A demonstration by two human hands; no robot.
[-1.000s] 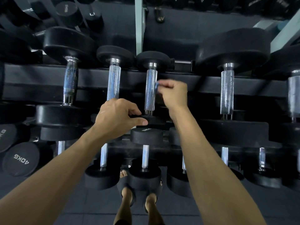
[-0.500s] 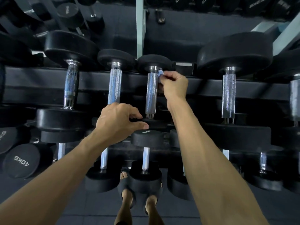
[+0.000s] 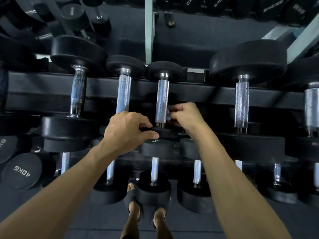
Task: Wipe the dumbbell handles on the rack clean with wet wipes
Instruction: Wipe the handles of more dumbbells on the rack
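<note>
A small dumbbell with a knurled chrome handle [image 3: 162,100] lies on the upper tier of the black rack [image 3: 198,94], its far head [image 3: 165,70] against the back rail. My left hand [image 3: 127,131] grips the dumbbell's near black head [image 3: 165,132] between thumb and fingers. My right hand [image 3: 187,116] pinches a small bunched wet wipe [image 3: 168,114] against the right side of the handle, low down near the near head. The wipe is mostly hidden by my fingers.
Other dumbbells lie on both sides on the same tier: a chrome handle [image 3: 123,94] just left, a large one [image 3: 241,104] right. A lower tier of smaller dumbbells [image 3: 154,169] sits under my hands. A 40KG head [image 3: 21,171] is at lower left. My sandalled feet [image 3: 146,213] stand below.
My right hand with the wipe slid up the handle to its far end, then back down to the near end. My left hand stayed on the near head.
</note>
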